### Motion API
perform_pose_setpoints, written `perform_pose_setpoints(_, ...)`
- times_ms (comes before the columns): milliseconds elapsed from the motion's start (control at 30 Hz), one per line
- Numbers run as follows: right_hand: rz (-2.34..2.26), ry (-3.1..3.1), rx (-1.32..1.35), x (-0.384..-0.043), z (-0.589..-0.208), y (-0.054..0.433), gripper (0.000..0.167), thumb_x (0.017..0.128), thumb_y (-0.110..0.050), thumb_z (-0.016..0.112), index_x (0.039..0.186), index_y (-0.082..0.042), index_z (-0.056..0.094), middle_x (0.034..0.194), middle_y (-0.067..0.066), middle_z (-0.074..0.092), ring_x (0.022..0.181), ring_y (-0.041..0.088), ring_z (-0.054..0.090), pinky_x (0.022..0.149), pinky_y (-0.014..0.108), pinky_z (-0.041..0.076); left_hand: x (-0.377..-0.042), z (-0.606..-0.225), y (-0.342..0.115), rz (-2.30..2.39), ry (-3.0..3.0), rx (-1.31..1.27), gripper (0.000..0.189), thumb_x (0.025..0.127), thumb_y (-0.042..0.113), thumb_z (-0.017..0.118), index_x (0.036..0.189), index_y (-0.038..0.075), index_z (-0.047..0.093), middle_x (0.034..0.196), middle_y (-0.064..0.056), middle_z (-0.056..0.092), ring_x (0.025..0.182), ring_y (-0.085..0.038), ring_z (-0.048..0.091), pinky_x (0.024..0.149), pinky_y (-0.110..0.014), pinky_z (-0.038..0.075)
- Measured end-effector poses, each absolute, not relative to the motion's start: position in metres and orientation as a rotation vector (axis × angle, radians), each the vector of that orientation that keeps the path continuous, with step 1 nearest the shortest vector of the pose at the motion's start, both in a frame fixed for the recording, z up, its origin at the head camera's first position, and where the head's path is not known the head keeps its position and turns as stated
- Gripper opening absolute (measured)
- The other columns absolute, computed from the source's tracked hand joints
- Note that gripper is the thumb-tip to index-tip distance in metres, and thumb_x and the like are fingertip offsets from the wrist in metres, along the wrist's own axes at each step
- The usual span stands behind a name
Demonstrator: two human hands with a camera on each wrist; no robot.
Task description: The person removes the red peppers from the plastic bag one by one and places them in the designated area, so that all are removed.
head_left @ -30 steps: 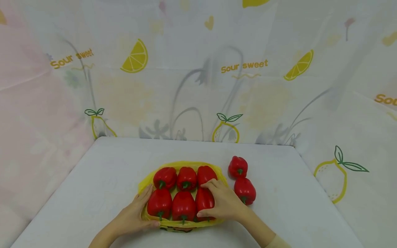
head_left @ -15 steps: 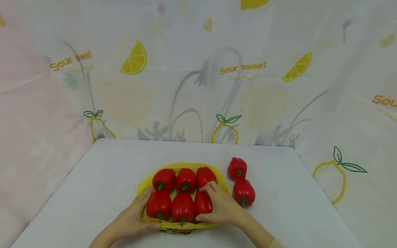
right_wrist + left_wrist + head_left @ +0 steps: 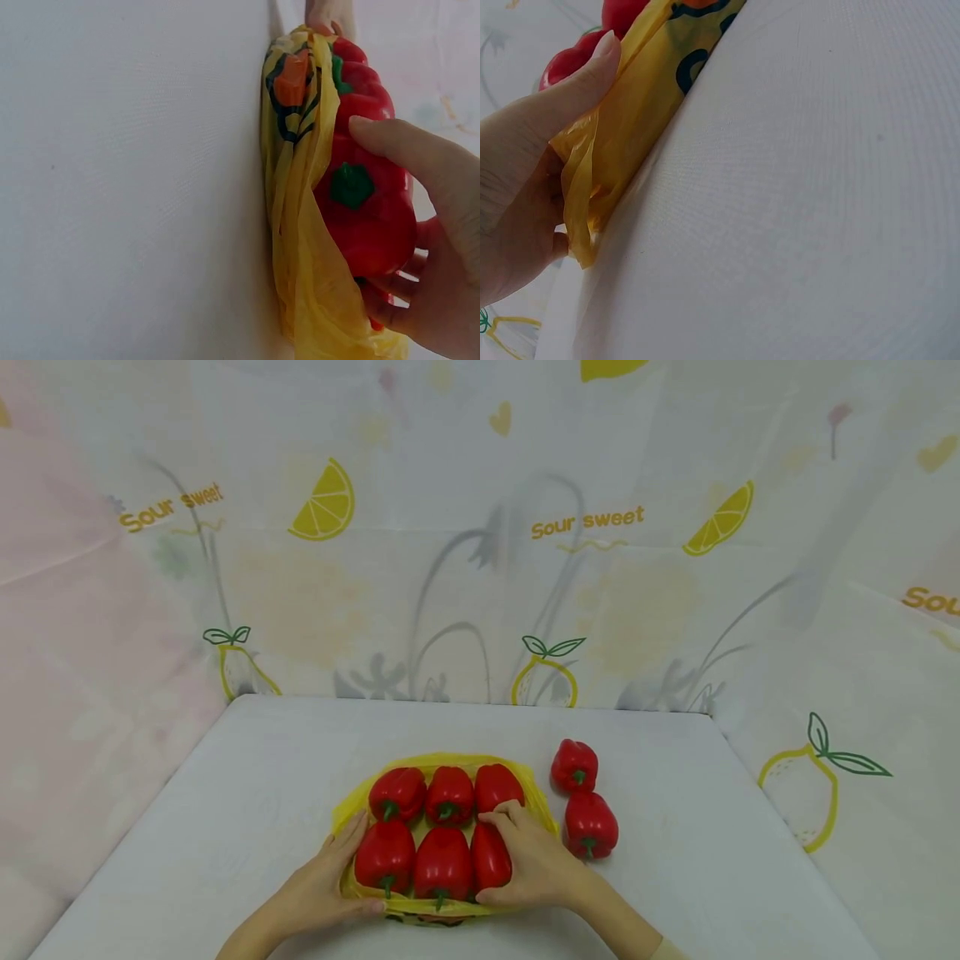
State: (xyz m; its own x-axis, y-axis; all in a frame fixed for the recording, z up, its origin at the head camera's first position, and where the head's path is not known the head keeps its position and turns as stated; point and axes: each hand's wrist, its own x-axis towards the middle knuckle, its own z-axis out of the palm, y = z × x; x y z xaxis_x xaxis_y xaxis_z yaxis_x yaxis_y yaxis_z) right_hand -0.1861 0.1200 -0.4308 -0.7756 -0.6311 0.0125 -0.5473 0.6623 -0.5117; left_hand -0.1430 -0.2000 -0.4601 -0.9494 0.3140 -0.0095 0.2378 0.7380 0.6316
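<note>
An opened yellow plastic bag lies on the table, with red bell peppers in two rows inside it. My left hand holds the bag's near left corner, thumb along the front and fingers at the side; the left wrist view shows the thumb over the yellow plastic. With my right hand I grip the front right bell pepper, thumb in front and fingers around its far side. In the right wrist view, that bell pepper shows its green stem, and the bag's folds hang beside it.
Two more red bell peppers, one farther back and one nearer, sit on the white table just right of the bag. A printed cloth with lemons rises behind the table's far edge.
My right hand and the front right bell pepper have shifted very slightly in the bag. The left hand keeps its place. The head view has tilted a little.
</note>
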Motion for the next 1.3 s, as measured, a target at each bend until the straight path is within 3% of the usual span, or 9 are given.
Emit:
perform_pose_setpoints(200,-0.746,2.696,-1.001,-0.183,-0.433,0.12,0.086,0.067,-0.046,0.083,0.136,-0.016,0.042,0.126,-0.003,0.037,0.117,0.015,0.038,0.087,0.032,0.052,-0.143,-0.461,-0.2,1.0,2.816,0.443,0.119,0.067,0.057,0.08,0.152,0.0,0.019,0.154,-0.027,0.018,0.128,-0.065,0.019,0.089,-0.073,0.036)
perform_pose_setpoints(633,-0.87,2.746,-1.045,-0.18,-0.426,0.132,0.091,0.067,-0.046,0.085,0.14,-0.017,0.039,0.134,-0.005,0.046,0.121,0.014,0.044,0.086,0.034,0.054,-0.144,-0.463,-0.201,1.001,2.818,0.445,0.12,0.067,0.058,0.079,0.152,0.0,0.019,0.154,-0.026,0.018,0.129,-0.064,0.02,0.088,-0.072,0.038)
perform_pose_setpoints(867,-0.955,2.83,-1.043,-0.18,-0.419,0.141,0.089,0.063,-0.047,0.087,0.136,-0.017,0.045,0.129,-0.007,0.051,0.115,0.012,0.05,0.08,0.028,0.054,-0.144,-0.463,-0.201,0.992,2.828,0.455,0.119,0.067,0.058,0.079,0.151,-0.002,0.02,0.154,-0.027,0.019,0.128,-0.065,0.02,0.089,-0.072,0.038)
perform_pose_setpoints(1300,-1.008,2.937,-1.132,-0.179,-0.41,0.163,0.088,0.061,-0.047,0.088,0.133,-0.013,0.049,0.124,-0.01,0.052,0.111,0.01,0.048,0.075,0.028,0.056,-0.145,-0.464,-0.201,0.985,2.831,0.458,0.119,0.067,0.058,0.079,0.151,-0.002,0.02,0.154,-0.027,0.019,0.129,-0.064,0.02,0.089,-0.072,0.037)
